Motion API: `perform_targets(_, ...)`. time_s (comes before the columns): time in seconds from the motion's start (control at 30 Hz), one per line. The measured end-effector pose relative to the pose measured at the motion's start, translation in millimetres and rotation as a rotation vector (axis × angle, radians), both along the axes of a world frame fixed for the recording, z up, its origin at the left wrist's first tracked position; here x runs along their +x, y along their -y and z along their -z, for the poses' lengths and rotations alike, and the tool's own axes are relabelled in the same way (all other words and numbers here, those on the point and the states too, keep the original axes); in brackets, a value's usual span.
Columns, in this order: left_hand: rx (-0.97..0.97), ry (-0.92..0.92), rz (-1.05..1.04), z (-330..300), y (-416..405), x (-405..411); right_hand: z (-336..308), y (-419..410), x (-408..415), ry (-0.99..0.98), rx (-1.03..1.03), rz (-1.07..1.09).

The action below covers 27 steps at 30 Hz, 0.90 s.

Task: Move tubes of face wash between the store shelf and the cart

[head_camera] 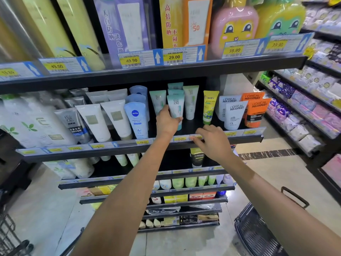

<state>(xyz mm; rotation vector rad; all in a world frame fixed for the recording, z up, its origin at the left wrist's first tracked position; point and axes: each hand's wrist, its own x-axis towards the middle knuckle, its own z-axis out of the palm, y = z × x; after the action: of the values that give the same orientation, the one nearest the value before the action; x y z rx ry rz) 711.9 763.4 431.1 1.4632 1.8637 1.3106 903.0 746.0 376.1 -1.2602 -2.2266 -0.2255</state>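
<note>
The left hand (167, 122) is up at the middle shelf (129, 145), its thumb and fingers (178, 119) curled round the lower end of a white-and-teal tube (176, 108) that stands cap-down at the front of its row, with more of the same tubes lined up behind it. The right hand (212, 140) rests at the shelf's front rail just beside, fingers loosely bent and touching the price strip (181, 139), holding nothing.

Whether the tube is coming off the shelf or being set on it I cannot tell. Either way, the grip looks best kept low near the cap so the tube stays upright and doesn't knock the pale green tube (191, 102) to its right or the blue-capped tube (137, 119) to its left. A straight pull toward the body should clear the rail.

The shelf is black metal, crowded with face wash in rows, yellow price tags along its edge. A dark basket (258, 231) with a handle sits on the pale tiled floor (267, 172) at lower right, well apart from the hands, and another aisle of packets runs off to the right
</note>
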Motion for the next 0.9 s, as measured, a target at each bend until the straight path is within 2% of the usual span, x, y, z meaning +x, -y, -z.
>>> perform_targets(0.9,-0.026,-0.010,-0.015,6.3,-5.4,2.5,-1.8,3.8,-1.0,-0.002,-0.017,0.020)
